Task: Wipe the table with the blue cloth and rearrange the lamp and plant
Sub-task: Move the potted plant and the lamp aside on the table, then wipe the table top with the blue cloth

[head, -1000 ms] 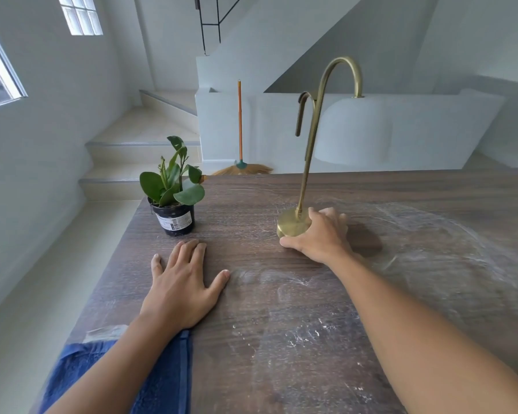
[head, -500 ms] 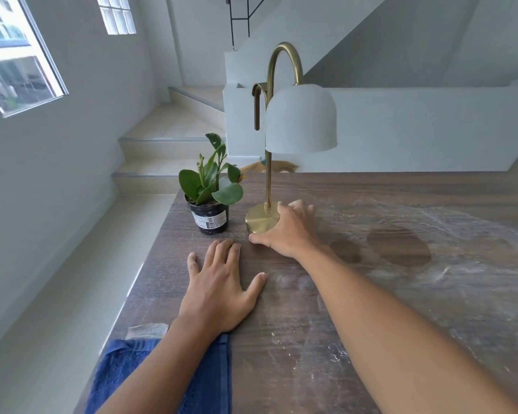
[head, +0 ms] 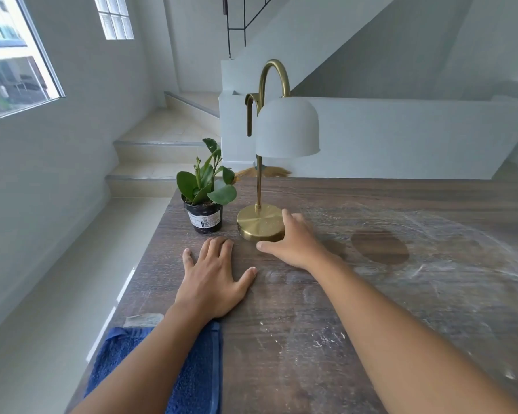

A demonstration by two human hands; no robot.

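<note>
Status: your right hand (head: 293,243) cups the lamp (head: 262,222) base from its 3 o'clock side, thumb along the near edge, fingers curved around the rim; motion blur there, so I can't tell if it's actually gripping or just resting against it. Left hand (head: 213,279) lies flat on the table (head: 371,192), fingers spread, holding nothing. Plant (head: 205,195) stands just beside the lamp at its 9 o'clock, both upright near the table's far-left corner. Blue cloth (head: 192,375) lies under your left forearm at the near-left edge, at 6 o'clock from that hand. Progress looks early: lamp and plant are parked off to one side, but white dusty smears cover the table from 12 to 5 o'clock of your right hand, with a clean oval patch at its 3 o'clock. Wiping looks undone, and final placement is left.
</note>
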